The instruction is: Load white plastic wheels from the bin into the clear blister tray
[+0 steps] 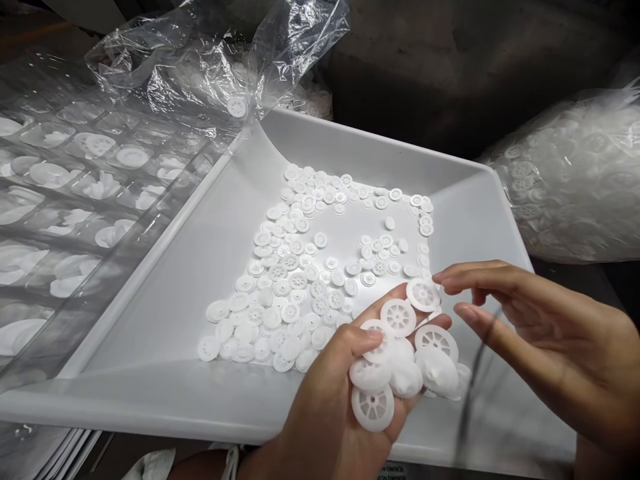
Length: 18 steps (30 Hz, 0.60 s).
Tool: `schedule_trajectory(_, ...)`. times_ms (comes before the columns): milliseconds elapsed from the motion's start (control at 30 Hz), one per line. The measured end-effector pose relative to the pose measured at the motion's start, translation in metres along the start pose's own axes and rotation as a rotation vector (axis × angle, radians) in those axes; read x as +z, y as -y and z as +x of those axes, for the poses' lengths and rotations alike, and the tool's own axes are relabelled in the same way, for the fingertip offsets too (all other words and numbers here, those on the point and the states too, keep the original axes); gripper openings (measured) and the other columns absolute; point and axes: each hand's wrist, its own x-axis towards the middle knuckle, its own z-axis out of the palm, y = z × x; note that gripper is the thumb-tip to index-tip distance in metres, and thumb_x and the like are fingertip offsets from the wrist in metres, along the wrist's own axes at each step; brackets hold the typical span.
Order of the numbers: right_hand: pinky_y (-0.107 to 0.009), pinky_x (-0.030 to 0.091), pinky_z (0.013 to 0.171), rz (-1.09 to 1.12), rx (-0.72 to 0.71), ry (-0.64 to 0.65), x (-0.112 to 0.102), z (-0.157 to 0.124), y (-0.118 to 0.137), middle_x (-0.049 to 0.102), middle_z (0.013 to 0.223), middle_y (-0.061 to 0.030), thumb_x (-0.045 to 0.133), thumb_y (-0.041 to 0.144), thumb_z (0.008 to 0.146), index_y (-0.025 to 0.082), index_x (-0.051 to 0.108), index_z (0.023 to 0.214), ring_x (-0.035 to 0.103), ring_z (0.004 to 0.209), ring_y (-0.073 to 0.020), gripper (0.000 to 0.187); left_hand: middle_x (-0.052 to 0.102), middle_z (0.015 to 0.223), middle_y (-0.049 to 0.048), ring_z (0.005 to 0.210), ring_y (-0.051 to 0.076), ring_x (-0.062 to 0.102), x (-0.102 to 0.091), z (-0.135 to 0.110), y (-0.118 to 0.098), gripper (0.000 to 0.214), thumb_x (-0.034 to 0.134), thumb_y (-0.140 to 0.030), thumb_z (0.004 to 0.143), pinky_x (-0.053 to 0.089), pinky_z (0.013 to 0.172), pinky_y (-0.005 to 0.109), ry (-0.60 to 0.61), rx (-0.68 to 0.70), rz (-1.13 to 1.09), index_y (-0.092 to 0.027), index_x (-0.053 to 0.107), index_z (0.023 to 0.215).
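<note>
My left hand (345,393), palm up above the near side of a white bin (165,280), cups several white spoked plastic discs (399,317). The thumb presses on one of them, and the others overlap across the palm and fingers. Just to the right is my right hand (545,333), its thumb and forefinger apart. Those fingertips come close to the uppermost disc (424,294) in the left hand; I cannot tell whether they touch it. Many more loose discs (290,312) lie spread over the bin's floor.
Left of the bin are clear plastic trays (95,143) whose pockets hold white parts. Behind its far left corner lies a crumpled clear bag (175,73), with a single disc (237,107) beside it. A full bag of discs (575,173) stands at the right.
</note>
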Motion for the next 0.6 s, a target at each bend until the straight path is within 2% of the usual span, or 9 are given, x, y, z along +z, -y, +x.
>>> schedule_trajectory(67,-0.023,0.049,0.079,0.045,0.03,0.032,-0.0014,-0.0012,-0.0031,0.063,0.113,0.0028,0.065,0.036,0.087,0.033,0.062,0.108,0.059,0.104,-0.0169,0.022,0.07,0.111,0.0073,0.116,0.022,0.059,0.0011,0.0,-0.0013,0.041,0.04,-0.02,0.088,0.037,0.107,0.035,0.008,0.008,-0.003,-0.016,0.064,0.12)
schedule_trajectory(200,-0.024,0.051,0.083,0.098,-0.021,0.173,-0.0018,-0.0005,-0.0068,0.058,0.117,0.0002,0.066,0.034,0.085,0.03,0.059,0.098,0.057,0.11,-0.0188,0.015,0.071,0.107,0.0076,0.114,0.023,0.06,-0.0007,-0.0016,-0.0025,0.042,0.04,-0.02,0.087,0.037,0.107,0.037,0.006,-0.014,-0.014,-0.015,0.062,0.123)
schedule_trajectory(333,-0.023,0.053,0.082,0.067,-0.049,0.216,-0.0028,0.0022,-0.0053,0.056,0.118,-0.0018,0.067,0.031,0.085,0.029,0.059,0.093,0.057,0.109,-0.0186,0.012,0.071,0.106,0.0068,0.114,0.023,0.061,-0.0043,-0.0044,-0.0025,0.043,0.044,-0.021,0.085,0.039,0.106,0.037,-0.006,-0.013,-0.021,-0.016,0.062,0.123)
schedule_trajectory(467,-0.022,0.05,0.087,0.084,-0.033,0.268,-0.0029,0.0005,-0.0039,0.056,0.113,0.0003,0.067,0.03,0.085,0.031,0.06,0.094,0.054,0.114,-0.0174,0.012,0.072,0.1,0.0049,0.112,0.022,0.062,-0.0013,-0.0055,-0.0025,0.04,0.042,-0.02,0.086,0.043,0.103,0.036,-0.018,0.011,0.004,-0.019,0.065,0.118)
schedule_trajectory(600,-0.02,0.051,0.083,0.121,-0.019,0.26,0.0005,-0.0032,-0.0024,0.056,0.114,0.0009,0.067,0.029,0.086,0.032,0.061,0.094,0.052,0.116,-0.0165,0.011,0.071,0.101,0.0058,0.116,0.024,0.06,0.0028,-0.0029,-0.0017,0.039,0.042,-0.021,0.086,0.044,0.103,0.039,0.033,0.036,0.004,-0.018,0.065,0.117)
